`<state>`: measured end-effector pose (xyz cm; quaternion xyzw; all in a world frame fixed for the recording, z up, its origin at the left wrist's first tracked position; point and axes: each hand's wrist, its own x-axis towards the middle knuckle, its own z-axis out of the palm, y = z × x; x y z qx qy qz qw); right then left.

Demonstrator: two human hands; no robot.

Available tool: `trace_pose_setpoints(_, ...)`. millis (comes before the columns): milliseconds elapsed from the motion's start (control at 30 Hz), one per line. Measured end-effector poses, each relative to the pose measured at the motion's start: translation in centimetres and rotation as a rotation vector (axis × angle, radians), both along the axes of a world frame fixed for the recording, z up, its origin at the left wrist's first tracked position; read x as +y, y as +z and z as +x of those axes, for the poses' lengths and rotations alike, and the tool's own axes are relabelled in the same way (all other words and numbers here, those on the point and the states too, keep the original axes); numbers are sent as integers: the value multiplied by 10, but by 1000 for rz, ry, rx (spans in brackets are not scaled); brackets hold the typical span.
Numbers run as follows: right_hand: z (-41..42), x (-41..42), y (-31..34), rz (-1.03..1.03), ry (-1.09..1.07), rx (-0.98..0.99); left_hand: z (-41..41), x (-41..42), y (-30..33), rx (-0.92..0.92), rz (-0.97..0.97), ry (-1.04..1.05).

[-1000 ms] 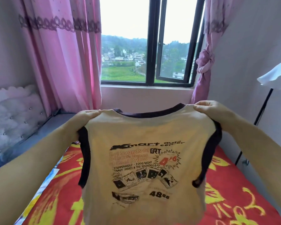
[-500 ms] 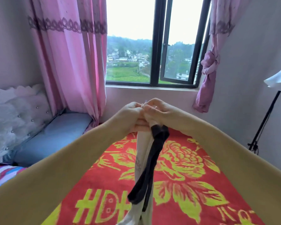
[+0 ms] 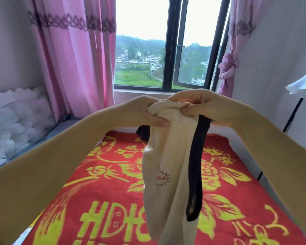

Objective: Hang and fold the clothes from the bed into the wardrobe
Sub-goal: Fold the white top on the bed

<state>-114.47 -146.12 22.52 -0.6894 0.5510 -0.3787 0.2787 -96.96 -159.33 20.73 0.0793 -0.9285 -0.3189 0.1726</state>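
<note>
A cream T-shirt (image 3: 168, 167) with black trim hangs folded lengthwise in front of me, above the bed. My left hand (image 3: 145, 112) grips its bunched top from the left. My right hand (image 3: 200, 106) pinches the same top edge from the right, thumb pressed on the cloth. The two hands touch at the fold. A black sleeve band (image 3: 196, 174) dangles in a loop on the right side of the shirt. A small red print shows through the cloth. The wardrobe is out of view.
The bed carries a red blanket (image 3: 102, 195) with yellow flowers and letters. A tufted white headboard (image 3: 16, 121) stands at the left, pink curtains (image 3: 81, 61) frame the window (image 3: 168, 43), and a black stand (image 3: 293, 114) with white cloth (image 3: 304, 85) is at the right wall.
A second ago both hands held the shirt spread wide by its shoulders. They brought the shoulders together, folding it in half lengthwise, and now hold the gathered top slightly higher.
</note>
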Motion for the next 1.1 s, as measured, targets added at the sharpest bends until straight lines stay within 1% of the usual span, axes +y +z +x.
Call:
trace_pose_setpoints(100,-12,10,0,56,1,-53,-2,-12,-2,1,164,1)
trace_pose_setpoints(133,-17,14,-1,72,-15,-43,-2,-14,-3,5,220,-1)
trace_pose_setpoints(167,-22,18,-3,81,-31,-11,-4,-15,-3,7,272,-14)
trace_pose_setpoints(233,-33,25,-5,108,-45,85,-8,-17,-6,-4,312,-43)
trace_pose_setpoints(300,-46,28,-12,154,-64,212,-11,-23,-13,-107,299,-42)
trace_pose_setpoints(367,-62,21,-25,193,-139,374,-20,-34,-27,-284,238,6)
trace_pose_setpoints(433,-78,3,-44,249,-245,500,-39,-49,-45,-427,112,113)
trace_pose_setpoints(500,-95,-21,-63,284,-382,552,-66,-63,-57,-477,-55,247)
trace_pose_setpoints(567,-114,-50,-74,201,-549,553,-95,-80,-56,-406,-189,349)
trace_pose_setpoints(667,-133,-87,-64,-34,-747,481,-120,-106,-33,-195,-316,461)
trace_pose_setpoints(767,-133,-108,-40,-307,-826,484,-121,-121,-3,-17,-461,528)
trace_pose_setpoints(867,-121,-109,-30,-467,-824,475,-107,-126,7,95,-555,536)
trace_pose_setpoints(933,-113,-102,-33,-501,-784,498,-93,-125,-1,130,-566,471)
trace_pose_setpoints(1000,-104,-91,-48,-492,-708,529,-78,-119,-20,107,-560,421)
trace_pose_setpoints(1100,-91,-73,-102,-341,-577,560,-55,-108,-76,28,-484,338)
